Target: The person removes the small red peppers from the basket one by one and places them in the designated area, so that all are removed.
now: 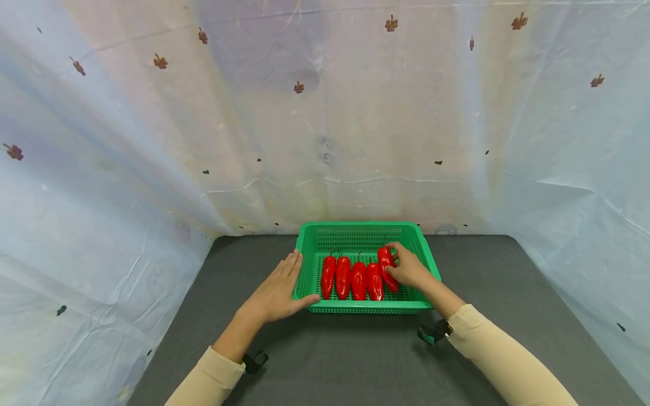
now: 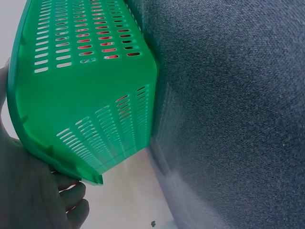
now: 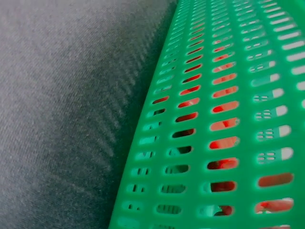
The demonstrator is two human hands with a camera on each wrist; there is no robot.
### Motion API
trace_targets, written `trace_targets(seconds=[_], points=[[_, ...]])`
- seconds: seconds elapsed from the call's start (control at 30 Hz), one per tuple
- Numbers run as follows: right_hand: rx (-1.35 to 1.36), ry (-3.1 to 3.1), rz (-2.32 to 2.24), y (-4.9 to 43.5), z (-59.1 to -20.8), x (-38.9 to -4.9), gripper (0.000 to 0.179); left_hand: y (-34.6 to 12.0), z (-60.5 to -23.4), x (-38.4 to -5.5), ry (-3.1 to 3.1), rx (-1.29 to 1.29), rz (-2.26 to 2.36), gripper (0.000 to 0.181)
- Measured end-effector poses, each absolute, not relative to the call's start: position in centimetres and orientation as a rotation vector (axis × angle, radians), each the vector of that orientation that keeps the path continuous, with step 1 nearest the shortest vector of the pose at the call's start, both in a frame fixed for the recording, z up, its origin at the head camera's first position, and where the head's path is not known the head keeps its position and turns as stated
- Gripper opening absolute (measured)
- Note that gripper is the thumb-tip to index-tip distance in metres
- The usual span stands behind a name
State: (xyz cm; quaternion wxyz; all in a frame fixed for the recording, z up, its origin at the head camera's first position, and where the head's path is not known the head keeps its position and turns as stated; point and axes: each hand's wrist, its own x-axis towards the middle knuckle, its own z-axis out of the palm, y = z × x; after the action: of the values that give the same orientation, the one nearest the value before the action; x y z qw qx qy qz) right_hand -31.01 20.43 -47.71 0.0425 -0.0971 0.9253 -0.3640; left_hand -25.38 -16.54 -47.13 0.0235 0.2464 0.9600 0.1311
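A green plastic basket (image 1: 365,304) holds several red peppers (image 1: 343,277) in a row, their stems toward the far side. At the right end of the row, my right hand (image 1: 410,269) reaches over the rim and pinches a tilted red pepper (image 1: 384,258) between thumb and fingers. My left hand (image 1: 276,290) rests on the left front corner of the basket, fingers straight along the left rim and thumb on the front rim. From the left wrist, the same hand (image 2: 31,191) lies against the rim. The right wrist view shows only the slotted basket wall (image 3: 200,105), with red behind it.
The basket stands on a dark grey cloth-covered table (image 1: 355,361). Behind and on both sides hangs a pale sheet (image 1: 355,129) with brown leaf-like marks. Black straps (image 1: 255,361) circle the wrists.
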Motion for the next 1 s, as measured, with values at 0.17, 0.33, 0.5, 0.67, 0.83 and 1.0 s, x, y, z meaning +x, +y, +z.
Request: trace_targets(seconds=[0.17,0.33,0.5,0.67,0.83,1.0], points=[[-0.314,2.859,-1.145,20.5,-46.8,-30.6,0.066,-16.6,-47.2,-25.4,2.978,0.762,0.392,0.117],[-0.340,2.856,-1.182,20.9,-45.9,-30.0,0.067,-16.6,-47.2,-25.4,2.981,0.759,0.390,0.117],[-0.386,2.853,-1.213,21.8,-44.8,-29.5,0.067,-16.6,-47.2,-25.4,2.987,0.767,0.398,0.117],[-0.430,2.888,-1.214,22.9,-43.1,-28.7,0.067,-16.6,-47.2,-25.3,2.988,0.766,0.411,0.117],[-0.449,2.912,-1.230,24.0,-42.0,-28.1,0.067,-16.6,-47.1,-25.2,2.987,0.766,0.414,0.117],[-0.454,2.924,-1.250,25.2,-41.7,-27.7,0.066,-16.6,-47.2,-25.2,2.984,0.768,0.411,0.117]])
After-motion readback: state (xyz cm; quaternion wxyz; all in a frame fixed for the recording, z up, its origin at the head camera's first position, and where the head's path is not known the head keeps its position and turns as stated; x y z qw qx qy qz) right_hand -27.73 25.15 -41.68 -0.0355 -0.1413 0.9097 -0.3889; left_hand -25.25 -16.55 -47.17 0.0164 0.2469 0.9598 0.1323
